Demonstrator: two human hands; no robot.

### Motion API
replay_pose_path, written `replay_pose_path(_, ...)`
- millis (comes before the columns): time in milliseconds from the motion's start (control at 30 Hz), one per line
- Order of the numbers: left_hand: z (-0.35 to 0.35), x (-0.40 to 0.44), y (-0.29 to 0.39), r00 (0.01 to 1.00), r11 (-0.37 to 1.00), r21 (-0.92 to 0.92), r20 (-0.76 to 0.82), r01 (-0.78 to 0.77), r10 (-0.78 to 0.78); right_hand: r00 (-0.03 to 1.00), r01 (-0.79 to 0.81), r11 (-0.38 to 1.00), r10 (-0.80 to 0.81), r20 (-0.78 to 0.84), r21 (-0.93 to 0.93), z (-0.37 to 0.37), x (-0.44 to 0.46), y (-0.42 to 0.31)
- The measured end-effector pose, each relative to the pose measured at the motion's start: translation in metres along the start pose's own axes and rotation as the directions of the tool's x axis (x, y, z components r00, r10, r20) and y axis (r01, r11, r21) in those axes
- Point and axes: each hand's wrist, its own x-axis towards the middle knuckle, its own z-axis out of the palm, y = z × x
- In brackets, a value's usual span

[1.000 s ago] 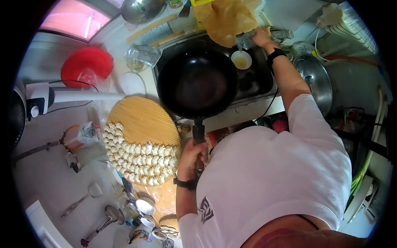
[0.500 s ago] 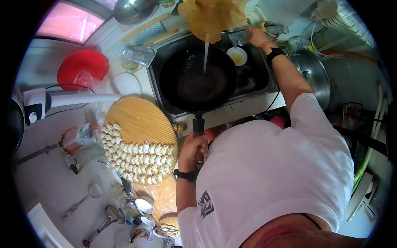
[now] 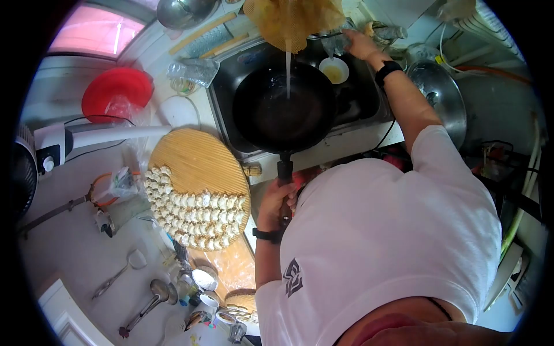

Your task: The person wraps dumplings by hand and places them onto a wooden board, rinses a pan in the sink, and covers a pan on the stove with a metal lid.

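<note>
My left hand (image 3: 276, 203) is wrapped round the black handle of a wok (image 3: 284, 118). The wok rests over the sink (image 3: 224, 75), and a thin stream of water (image 3: 288, 78) falls into it from beneath a brown mesh-like sheet (image 3: 291, 23). At the sink's far edge, my right hand (image 3: 362, 46) reaches down with bent fingers. Whatever those fingers press on is too small to make out. Just below that hand, inside the sink, sits a small white bowl (image 3: 334, 70) with yellowish liquid.
Left of the sink, rows of dumplings (image 3: 199, 209) lie on a round ridged board (image 3: 190, 153). Behind are a red basin (image 3: 115, 95) and a white fan arm (image 3: 115, 136). A large metal bowl (image 3: 447, 104) stands at right. Ladles (image 3: 151, 300) hang on the left wall.
The wok has shifted slightly right and nearer my body, my left hand still on its handle. My right hand stays at the sink's back edge. Water keeps running.
</note>
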Motion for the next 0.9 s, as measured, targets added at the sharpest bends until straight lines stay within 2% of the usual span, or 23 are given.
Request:
replay_pose_path(100,-0.002,0.003,-0.004,1.000,1.000,0.007,-0.007,0.006,-0.006,0.997,0.043,0.999,-0.044,-0.061,-0.021,0.005,0.000,0.002)
replay_pose_path(233,0.000,0.002,-0.006,1.000,1.000,0.026,-0.017,0.006,-0.006,1.000,0.017,1.000,-0.017,-0.003,0.019,0.004,-0.001,0.003)
replay_pose_path(333,-0.001,0.003,-0.010,0.999,1.000,0.027,-0.043,0.005,-0.004,0.997,0.067,0.998,-0.067,-0.026,-0.004,0.007,0.000,0.005)
replay_pose_path(400,0.000,0.003,-0.009,0.999,1.000,0.002,-0.028,0.026,-0.026,1.000,0.023,1.000,-0.023,0.016,-0.015,0.004,0.002,0.003)
replay_pose_path(633,-0.005,0.004,-0.020,0.999,0.999,0.043,-0.055,0.003,0.000,1.000,0.022,1.000,-0.022,-0.001,-0.014,0.012,0.002,0.008)
replay_pose_path(700,-0.006,0.004,-0.023,0.998,0.999,0.042,-0.048,-0.026,0.028,0.994,0.101,0.995,-0.101,-0.041,0.002,0.018,0.007,0.017)
replay_pose_path(900,-0.001,0.005,-0.024,0.997,0.997,0.061,-0.069,-0.039,0.044,0.999,0.031,0.999,-0.030,0.026,-0.013,0.009,0.006,0.008)
